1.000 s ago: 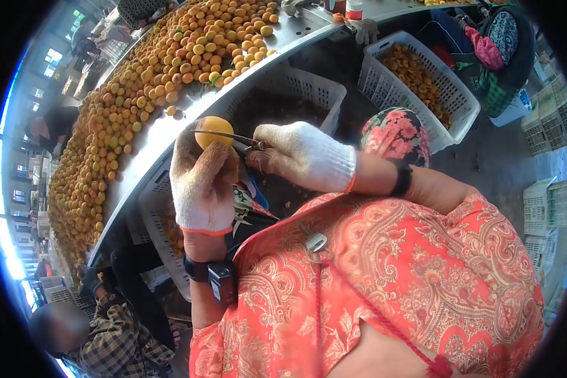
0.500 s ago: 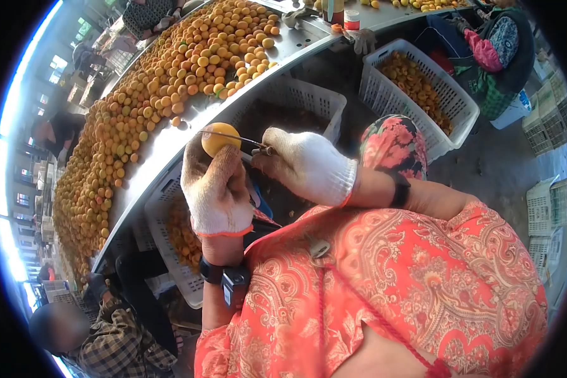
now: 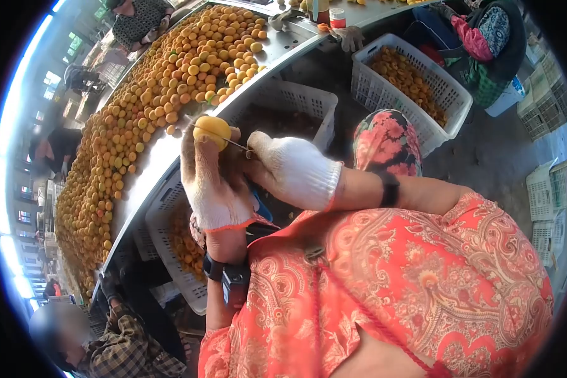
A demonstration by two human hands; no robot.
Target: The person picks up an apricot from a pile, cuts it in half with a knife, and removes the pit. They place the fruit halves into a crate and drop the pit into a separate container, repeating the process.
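My left hand, in a stained white glove, grips a yellow-orange apricot at its fingertips. A thin knife blade lies across the fruit, cutting into it. My right hand, also gloved in white, holds the knife by its handle just right of the fruit. Both hands are raised in front of my chest, over a dark gap between the metal table and my lap. I wear a red patterned shirt and a dark wrist device on each arm.
A long steel table carries a heap of apricots. White plastic crates of cut fruit stand below and to the right. Another crate sits under the table edge. Other people sit at the far side, top right and bottom left.
The view has shifted slightly; both hands with fruit and knife sit a little higher and to the left. The blade has stayed across the apricot throughout.
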